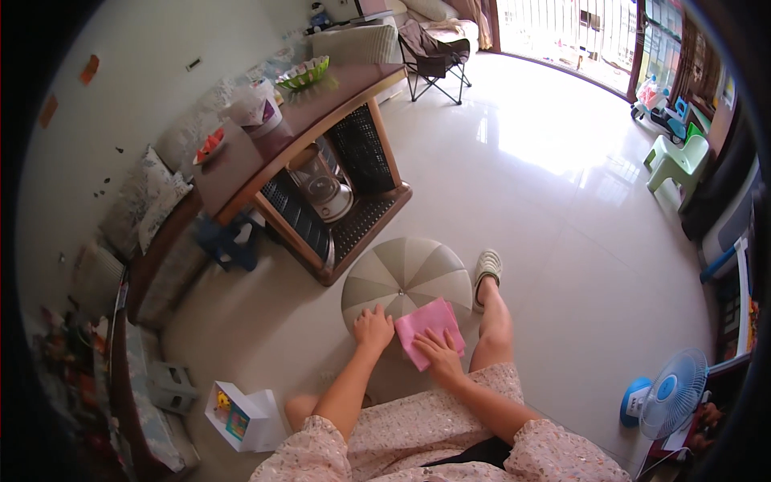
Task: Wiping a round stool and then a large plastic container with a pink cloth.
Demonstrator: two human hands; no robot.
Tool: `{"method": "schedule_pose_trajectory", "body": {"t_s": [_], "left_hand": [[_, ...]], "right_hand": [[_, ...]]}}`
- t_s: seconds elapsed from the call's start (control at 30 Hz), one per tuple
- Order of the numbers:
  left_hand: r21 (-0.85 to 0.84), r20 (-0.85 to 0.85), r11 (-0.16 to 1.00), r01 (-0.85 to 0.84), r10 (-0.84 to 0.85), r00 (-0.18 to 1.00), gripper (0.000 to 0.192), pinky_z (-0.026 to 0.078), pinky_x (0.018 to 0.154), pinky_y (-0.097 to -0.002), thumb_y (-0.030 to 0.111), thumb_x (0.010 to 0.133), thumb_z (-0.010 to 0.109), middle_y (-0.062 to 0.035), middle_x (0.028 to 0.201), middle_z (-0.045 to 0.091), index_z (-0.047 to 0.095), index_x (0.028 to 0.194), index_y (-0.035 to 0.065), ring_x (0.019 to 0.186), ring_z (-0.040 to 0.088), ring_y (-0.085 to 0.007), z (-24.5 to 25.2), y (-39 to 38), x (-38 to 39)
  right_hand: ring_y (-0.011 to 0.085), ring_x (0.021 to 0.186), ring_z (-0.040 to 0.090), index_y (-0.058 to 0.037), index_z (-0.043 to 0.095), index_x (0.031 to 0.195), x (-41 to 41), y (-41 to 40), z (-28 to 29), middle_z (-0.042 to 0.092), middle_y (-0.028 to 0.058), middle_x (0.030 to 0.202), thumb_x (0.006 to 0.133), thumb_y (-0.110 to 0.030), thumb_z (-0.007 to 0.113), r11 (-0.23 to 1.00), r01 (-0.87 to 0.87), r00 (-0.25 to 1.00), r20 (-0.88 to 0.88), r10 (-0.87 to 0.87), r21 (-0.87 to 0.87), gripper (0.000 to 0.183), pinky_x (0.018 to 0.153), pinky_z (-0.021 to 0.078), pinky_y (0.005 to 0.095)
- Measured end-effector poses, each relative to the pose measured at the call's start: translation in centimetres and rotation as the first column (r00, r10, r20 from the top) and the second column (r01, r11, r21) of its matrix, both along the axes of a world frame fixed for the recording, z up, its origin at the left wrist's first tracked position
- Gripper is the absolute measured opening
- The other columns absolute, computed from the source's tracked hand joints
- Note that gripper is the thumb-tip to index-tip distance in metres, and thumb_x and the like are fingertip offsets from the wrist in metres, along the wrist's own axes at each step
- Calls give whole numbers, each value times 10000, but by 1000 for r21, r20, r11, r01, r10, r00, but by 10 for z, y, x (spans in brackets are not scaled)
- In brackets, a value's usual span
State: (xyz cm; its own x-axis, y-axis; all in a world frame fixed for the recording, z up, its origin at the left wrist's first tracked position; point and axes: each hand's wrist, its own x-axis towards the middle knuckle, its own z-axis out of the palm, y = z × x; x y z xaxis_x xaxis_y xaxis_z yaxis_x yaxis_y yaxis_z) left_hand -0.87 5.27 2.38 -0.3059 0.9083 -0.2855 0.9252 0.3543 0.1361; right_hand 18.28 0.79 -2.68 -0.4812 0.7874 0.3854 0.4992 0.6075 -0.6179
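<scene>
A round ottoman point(415, 262) with wedge-shaped panels in two beige tones stands before me. A folded pink cloth point(429, 325) lies on its near right side. My right hand point(440, 355) rests flat on the cloth, fingers spread. On the ottoman's near left edge lies my left hand point(373, 328), with nothing in it, close to the cloth's left corner.
A wooden table point(241, 175) holding a green bowl point(303, 73) and a plate of red fruit stands ahead left. A white box point(244, 416) is at lower left, a blue fan point(665, 391) at lower right, a green plastic stool point(680, 158) at right.
</scene>
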Motion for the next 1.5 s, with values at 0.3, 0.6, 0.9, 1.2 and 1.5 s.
{"method": "schedule_pose_trajectory", "body": {"t_s": [0.3, 0.6, 0.9, 1.2, 1.5], "left_hand": [[221, -78, 973, 60, -43, 996, 562, 74, 1046, -621, 490, 906, 350, -96, 1507, 123, 272, 1415, 263, 1385, 111, -298, -47, -3, 7], [193, -124, 981, 19, 5, 992, 568, 70, 1034, -641, 494, 909, 335, -97, 1509, 107, 248, 1422, 267, 1389, 95, -292, -46, -21, 0], [323, -111, 946, 8, 29, 993, 554, 122, 1011, -655, 440, 895, 428, -112, 1496, 151, 296, 1400, 256, 1375, 137, -325, -54, -71, -36], [355, -103, 934, -34, 76, 992, 554, 172, 988, -664, 436, 896, 436, -132, 1486, 171, 302, 1397, 241, 1361, 172, -350, -58, -115, -70], [327, 289, 894, -306, 214, 933, 502, 240, 1055, -494, 350, 930, 402, -209, 1460, 177, 290, 1398, 205, 1327, 201, -410, -65, -142, -147]], "right_hand": [[250, 1158, 500, -69, 542, 1192, 18, 30, 13, 569, 143, 1188, 889, -56, 455, 902, 207, 788, -482, -384, -379, 316, 990, 338, 328], [230, 496, 537, -162, 441, 1295, 38, 115, 53, 603, 147, 942, 935, -195, 300, 752, 320, 919, -6, -395, -577, 388, 504, 463, 359], [296, 1186, 474, -195, 513, 1260, -7, 86, -16, 529, 190, 1239, 737, 53, 339, 621, 199, 742, -297, -601, -758, 605, 991, 330, 304], [306, 1155, 484, -221, 514, 1259, -37, 64, -10, 542, 193, 1206, 741, 64, 334, 671, 65, 808, -355, -469, -739, 618, 977, 333, 294], [260, 1196, 433, -174, 514, 1262, -98, 38, 25, 520, 132, 1257, 765, 70, 336, 787, -119, 840, -484, -245, -606, 582, 1020, 295, 289]]}}
